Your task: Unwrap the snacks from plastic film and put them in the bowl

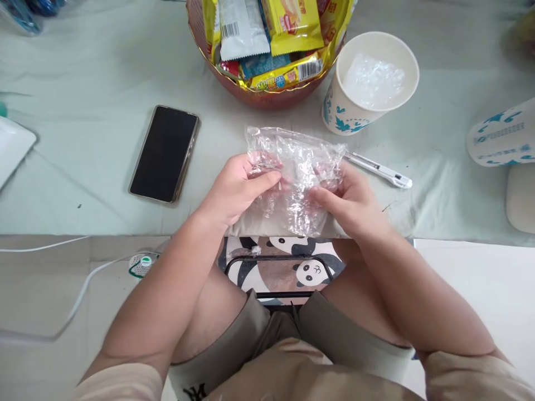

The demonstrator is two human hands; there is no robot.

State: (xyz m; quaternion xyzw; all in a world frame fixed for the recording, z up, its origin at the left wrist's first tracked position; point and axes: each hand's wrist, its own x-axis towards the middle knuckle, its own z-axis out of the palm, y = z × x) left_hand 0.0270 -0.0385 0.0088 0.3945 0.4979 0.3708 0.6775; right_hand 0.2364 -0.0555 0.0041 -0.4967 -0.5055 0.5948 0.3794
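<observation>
A crinkled sheet or bag of clear plastic is stretched between my two hands over the table's front edge. My left hand pinches its left side, thumb on top and fingers showing through underneath. On the other side my right hand grips it the same way. Just behind my right hand lies a white utility knife, partly covered by the plastic. A paper cup with crumpled clear plastic inside stands beyond it.
A red bowl of wrapped snacks stands at the back. The black phone lies left of my hands. Another printed cup is at the right edge, and a white tray-like object at the left. A white cable hangs below the table.
</observation>
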